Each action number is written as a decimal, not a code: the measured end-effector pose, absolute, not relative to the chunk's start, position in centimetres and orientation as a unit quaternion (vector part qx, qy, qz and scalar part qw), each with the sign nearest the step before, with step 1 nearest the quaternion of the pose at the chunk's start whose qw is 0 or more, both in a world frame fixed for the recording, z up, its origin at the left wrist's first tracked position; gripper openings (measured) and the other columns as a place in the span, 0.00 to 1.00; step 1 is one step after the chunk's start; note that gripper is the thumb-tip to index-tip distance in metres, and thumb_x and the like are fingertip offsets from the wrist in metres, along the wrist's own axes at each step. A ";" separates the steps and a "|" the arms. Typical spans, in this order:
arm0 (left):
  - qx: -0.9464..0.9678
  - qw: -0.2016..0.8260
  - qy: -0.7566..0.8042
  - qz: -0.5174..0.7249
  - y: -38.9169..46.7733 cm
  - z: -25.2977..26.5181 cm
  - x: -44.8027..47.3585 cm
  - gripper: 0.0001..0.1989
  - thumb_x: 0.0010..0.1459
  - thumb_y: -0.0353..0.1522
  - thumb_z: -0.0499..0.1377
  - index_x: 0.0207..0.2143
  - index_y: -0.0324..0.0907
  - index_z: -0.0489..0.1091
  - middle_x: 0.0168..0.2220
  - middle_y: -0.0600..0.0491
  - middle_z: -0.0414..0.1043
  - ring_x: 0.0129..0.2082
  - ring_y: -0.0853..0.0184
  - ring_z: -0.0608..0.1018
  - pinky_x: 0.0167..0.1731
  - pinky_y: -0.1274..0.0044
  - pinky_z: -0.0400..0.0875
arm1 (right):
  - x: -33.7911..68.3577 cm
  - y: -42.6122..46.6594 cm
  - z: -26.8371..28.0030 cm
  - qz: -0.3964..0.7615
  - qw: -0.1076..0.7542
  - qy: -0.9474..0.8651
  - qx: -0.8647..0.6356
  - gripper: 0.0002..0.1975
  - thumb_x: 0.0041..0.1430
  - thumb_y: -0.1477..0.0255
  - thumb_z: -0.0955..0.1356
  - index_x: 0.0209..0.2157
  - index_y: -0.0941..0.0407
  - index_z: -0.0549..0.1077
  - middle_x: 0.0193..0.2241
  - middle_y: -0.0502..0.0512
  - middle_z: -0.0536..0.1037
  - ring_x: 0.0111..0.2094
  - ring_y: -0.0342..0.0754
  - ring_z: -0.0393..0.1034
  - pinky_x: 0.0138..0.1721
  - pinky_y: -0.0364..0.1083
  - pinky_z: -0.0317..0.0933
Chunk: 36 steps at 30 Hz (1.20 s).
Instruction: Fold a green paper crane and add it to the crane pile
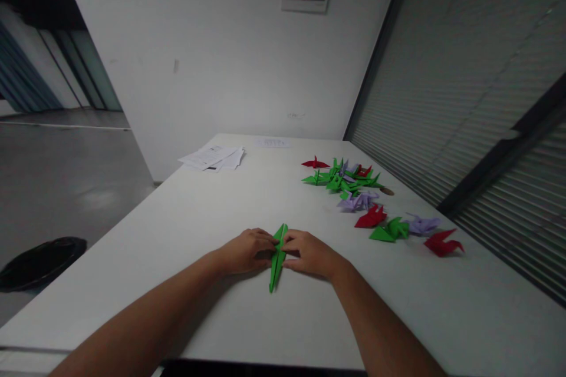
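Note:
A narrow folded piece of green origami paper (277, 265) lies on the white table in front of me, its long points running away from and toward me. My left hand (250, 251) grips its left edge with the fingers bent. From the other side my right hand (309, 253) pinches the right edge between thumb and fingers. Both hands rest low over the tabletop, and the fingertips cover the middle of the paper.
A pile of green, red and purple paper cranes (342, 179) lies at the right, with more cranes, including a red one (443, 243), nearer me. Printed sheets (213, 157) lie at the table's (177, 212) far left. A black-lined bin (42, 262) stands on the floor at left.

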<state>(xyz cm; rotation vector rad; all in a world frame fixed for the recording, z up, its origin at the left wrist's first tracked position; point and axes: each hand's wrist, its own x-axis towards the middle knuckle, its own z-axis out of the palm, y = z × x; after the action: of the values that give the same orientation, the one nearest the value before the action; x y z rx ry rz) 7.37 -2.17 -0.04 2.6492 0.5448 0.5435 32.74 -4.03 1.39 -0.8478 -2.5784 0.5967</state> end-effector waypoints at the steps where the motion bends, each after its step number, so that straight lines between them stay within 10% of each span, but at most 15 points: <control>1: 0.942 0.186 0.195 0.200 -2.2 -0.1 7.5 0.11 0.62 0.32 0.66 0.47 0.43 0.77 0.49 0.45 0.80 0.52 0.58 0.79 0.58 0.65 0.69 | 32.7 -4.0 1.4 0.214 0.180 -0.912 -0.301 0.05 0.60 0.70 0.75 0.38 0.56 0.82 0.40 0.54 0.76 0.41 0.47 0.72 0.45 0.44 0.65; 14: 0.926 0.174 0.241 0.233 -1.8 -1.0 8.2 0.10 0.67 0.31 0.59 0.34 0.41 0.78 0.31 0.49 0.79 0.38 0.63 0.80 0.46 0.72 0.71 | 31.6 -4.0 0.6 0.250 0.222 -0.883 -0.329 0.07 0.67 0.74 0.69 0.38 0.56 0.82 0.38 0.54 0.78 0.40 0.47 0.72 0.46 0.46 0.64; 27: 0.896 0.191 0.321 0.239 -2.4 -1.3 8.2 0.06 0.57 0.24 0.64 0.35 0.41 0.77 0.35 0.50 0.76 0.39 0.63 0.77 0.40 0.74 0.69 | 30.1 -3.7 -1.4 0.264 0.300 -0.769 -0.498 0.21 0.46 0.83 0.74 0.40 0.54 0.66 0.28 0.43 0.70 0.30 0.44 0.65 0.31 0.41 0.54; 36: 0.918 0.156 0.278 0.234 -2.5 -1.0 7.8 0.08 0.61 0.25 0.63 0.34 0.42 0.82 0.40 0.46 0.76 0.40 0.62 0.78 0.42 0.73 0.72 | 30.5 -3.8 -0.5 0.222 0.237 -0.843 -0.428 0.07 0.59 0.81 0.72 0.34 0.55 0.81 0.35 0.51 0.71 0.36 0.45 0.69 0.40 0.43 0.62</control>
<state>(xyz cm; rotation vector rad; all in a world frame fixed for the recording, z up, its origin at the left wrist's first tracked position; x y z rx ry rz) 7.85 -2.50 -1.03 2.6292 0.7948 0.6711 30.46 -3.82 -0.51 -1.1740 -2.3116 0.6081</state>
